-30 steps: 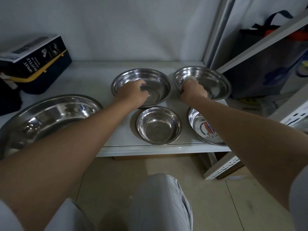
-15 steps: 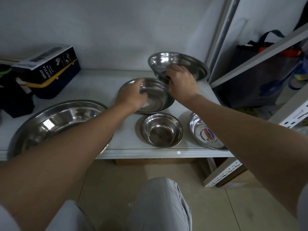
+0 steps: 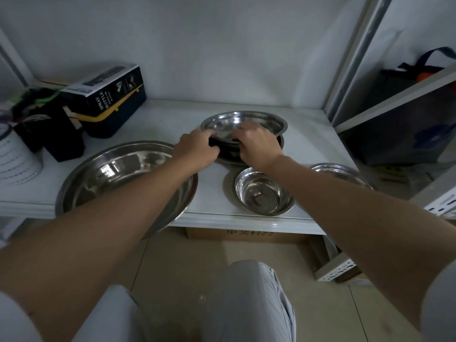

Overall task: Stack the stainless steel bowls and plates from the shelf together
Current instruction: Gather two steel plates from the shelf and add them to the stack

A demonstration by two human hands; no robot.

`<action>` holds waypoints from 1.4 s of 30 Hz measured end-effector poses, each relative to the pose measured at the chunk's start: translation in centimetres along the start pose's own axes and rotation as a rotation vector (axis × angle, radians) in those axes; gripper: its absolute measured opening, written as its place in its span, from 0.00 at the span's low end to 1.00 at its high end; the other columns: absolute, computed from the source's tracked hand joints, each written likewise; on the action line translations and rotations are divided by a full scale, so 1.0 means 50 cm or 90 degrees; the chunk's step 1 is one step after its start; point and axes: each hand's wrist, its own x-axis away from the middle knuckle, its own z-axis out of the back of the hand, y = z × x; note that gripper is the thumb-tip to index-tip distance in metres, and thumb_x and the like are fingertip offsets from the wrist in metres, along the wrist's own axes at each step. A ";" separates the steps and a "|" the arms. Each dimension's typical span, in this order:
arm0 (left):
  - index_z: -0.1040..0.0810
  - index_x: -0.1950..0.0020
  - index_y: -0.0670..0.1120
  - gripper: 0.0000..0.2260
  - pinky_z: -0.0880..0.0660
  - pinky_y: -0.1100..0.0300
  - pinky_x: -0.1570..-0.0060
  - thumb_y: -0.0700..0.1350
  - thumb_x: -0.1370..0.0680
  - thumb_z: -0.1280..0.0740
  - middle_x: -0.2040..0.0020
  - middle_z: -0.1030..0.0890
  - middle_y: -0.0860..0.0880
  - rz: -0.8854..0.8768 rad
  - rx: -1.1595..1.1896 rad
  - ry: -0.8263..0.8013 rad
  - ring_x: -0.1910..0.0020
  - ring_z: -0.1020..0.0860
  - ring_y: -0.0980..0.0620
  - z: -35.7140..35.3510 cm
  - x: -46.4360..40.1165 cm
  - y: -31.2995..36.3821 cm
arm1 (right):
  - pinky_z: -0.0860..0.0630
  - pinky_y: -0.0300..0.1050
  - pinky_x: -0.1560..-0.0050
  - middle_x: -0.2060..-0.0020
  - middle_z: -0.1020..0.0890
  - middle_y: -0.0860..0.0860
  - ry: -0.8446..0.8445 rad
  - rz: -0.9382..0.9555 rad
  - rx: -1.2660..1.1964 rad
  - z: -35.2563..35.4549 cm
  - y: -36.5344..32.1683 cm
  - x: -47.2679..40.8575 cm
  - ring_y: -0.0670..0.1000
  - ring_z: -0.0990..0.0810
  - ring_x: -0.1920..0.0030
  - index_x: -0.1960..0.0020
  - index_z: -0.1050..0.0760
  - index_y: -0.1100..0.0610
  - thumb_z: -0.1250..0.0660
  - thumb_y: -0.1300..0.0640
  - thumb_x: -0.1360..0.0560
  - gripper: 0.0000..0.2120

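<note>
A shallow steel plate (image 3: 259, 119) is held just above a second matching plate (image 3: 228, 156) at the middle back of the white shelf (image 3: 311, 144). My right hand (image 3: 256, 141) grips the upper plate's near rim. My left hand (image 3: 197, 149) holds the lower plate's near left rim. A small deep steel bowl (image 3: 264, 191) stands in front of them near the shelf edge. A large steel basin (image 3: 118, 176) lies at the left, partly under my left forearm. Another steel plate (image 3: 343, 171) at the right is mostly hidden by my right forearm.
A dark spray-bottle box (image 3: 111, 95) and black items stand at the back left, with a white can (image 3: 17, 159) at the far left. A metal shelf post (image 3: 350, 58) rises at the right. A cardboard box (image 3: 246, 234) sits under the shelf. My knee is below.
My right hand carried its plate left and down from the air, bringing it over the plate under my left hand. The view shifted right and down.
</note>
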 end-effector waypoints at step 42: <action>0.31 0.28 0.47 0.23 0.29 0.55 0.45 0.45 0.24 0.38 0.32 0.28 0.40 0.017 -0.023 -0.061 0.37 0.25 0.40 -0.030 -0.045 0.024 | 0.16 0.53 0.56 0.62 0.27 0.55 -0.071 -0.654 -0.502 -0.021 0.120 -0.027 0.57 0.18 0.62 0.38 0.32 0.62 0.39 0.65 0.24 0.14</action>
